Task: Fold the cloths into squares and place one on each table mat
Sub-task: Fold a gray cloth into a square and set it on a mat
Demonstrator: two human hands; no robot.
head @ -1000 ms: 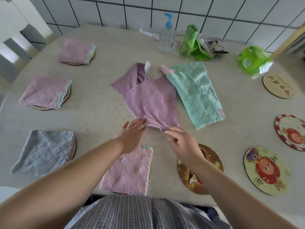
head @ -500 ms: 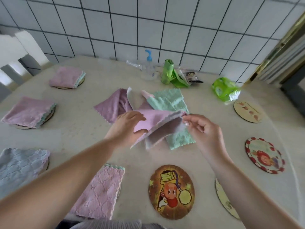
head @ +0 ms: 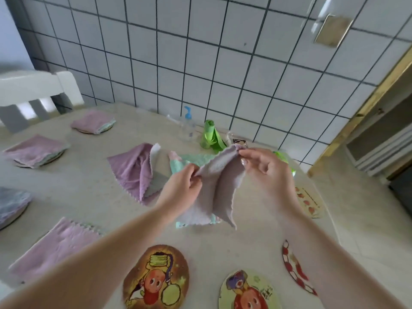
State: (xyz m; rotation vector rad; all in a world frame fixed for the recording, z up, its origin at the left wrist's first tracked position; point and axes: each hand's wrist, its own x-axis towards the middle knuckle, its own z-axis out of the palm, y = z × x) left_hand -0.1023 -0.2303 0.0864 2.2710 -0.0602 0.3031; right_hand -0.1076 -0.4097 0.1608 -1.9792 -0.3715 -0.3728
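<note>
Both hands hold a lilac cloth point(head: 219, 192) up above the table. My left hand point(head: 182, 186) pinches its left corner and my right hand point(head: 265, 168) pinches the upper right corner, so the cloth hangs down between them. A second purple cloth point(head: 131, 168) lies loose on the table to the left, and a mint green cloth point(head: 191, 159) lies mostly hidden behind the held one. Bare cartoon mats lie near me: one point(head: 156, 277) at the front, another point(head: 247, 291) to its right. Folded cloths point(head: 55, 244), point(head: 33, 150), point(head: 92, 121) cover mats on the left.
A pump bottle point(head: 188, 123), a green bag roll point(head: 208, 134) and a green pack point(head: 282, 157) stand by the tiled wall. More bare mats point(head: 294, 266), point(head: 308, 201) lie on the right. A grey folded cloth point(head: 11, 201) is at the left edge. A white chair point(head: 33, 94) stands behind.
Both hands took the lilac cloth by its near edge, lifted it off the table and raised it higher. My head has tilted up, showing more wall.
</note>
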